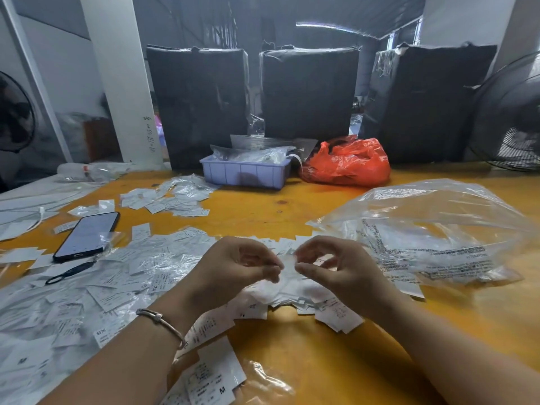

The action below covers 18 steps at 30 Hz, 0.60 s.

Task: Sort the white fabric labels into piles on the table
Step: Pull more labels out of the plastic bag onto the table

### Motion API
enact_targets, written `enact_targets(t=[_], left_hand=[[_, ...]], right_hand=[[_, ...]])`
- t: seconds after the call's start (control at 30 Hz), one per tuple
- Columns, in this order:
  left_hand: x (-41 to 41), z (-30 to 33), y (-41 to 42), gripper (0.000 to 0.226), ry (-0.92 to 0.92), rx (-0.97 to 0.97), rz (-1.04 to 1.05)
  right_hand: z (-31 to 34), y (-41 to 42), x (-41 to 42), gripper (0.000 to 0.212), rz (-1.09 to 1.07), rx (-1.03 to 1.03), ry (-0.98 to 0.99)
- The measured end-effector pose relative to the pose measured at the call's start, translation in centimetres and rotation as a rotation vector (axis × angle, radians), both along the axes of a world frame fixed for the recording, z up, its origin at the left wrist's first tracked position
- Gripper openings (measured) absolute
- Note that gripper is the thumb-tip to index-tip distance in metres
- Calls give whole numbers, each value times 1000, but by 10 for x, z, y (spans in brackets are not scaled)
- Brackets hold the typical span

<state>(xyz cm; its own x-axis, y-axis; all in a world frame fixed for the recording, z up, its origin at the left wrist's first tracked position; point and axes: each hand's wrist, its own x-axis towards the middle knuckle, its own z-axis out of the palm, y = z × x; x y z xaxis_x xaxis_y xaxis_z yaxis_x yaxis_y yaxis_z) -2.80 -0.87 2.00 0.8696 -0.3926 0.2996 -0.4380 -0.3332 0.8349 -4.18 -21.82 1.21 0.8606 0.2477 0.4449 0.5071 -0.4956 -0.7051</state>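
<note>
right now: i'm working one label loose to read it, above the heap at the middle of the table's near edge.
left hand (233, 266): fingers curled, thumb and forefinger pinching one end of a white label (287, 266).
right hand (340, 268): curled the same way, pinching the other end; the label is blurred, so i can't read its size.
labels (117, 283): scattered thick over the near left of the table (292, 211); an "m" bunch (211, 378) lies at the near edge under my left forearm; a smaller pile (172, 200) sits further back on the left.
nearby: phone (86, 236) on the left side, clear bag (432, 232) on the right.
doing it well: i'd say pinch lightly, peel off just one, turn the print up, read the size before dropping it, and keep piles well apart.
</note>
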Motion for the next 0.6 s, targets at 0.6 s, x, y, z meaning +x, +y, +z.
enact_targets(t=[0.6], left_hand=[[-1,2,2,14,-27,-10,144]], right_hand=[[-14,-1,22,43,-147,-686,-110]])
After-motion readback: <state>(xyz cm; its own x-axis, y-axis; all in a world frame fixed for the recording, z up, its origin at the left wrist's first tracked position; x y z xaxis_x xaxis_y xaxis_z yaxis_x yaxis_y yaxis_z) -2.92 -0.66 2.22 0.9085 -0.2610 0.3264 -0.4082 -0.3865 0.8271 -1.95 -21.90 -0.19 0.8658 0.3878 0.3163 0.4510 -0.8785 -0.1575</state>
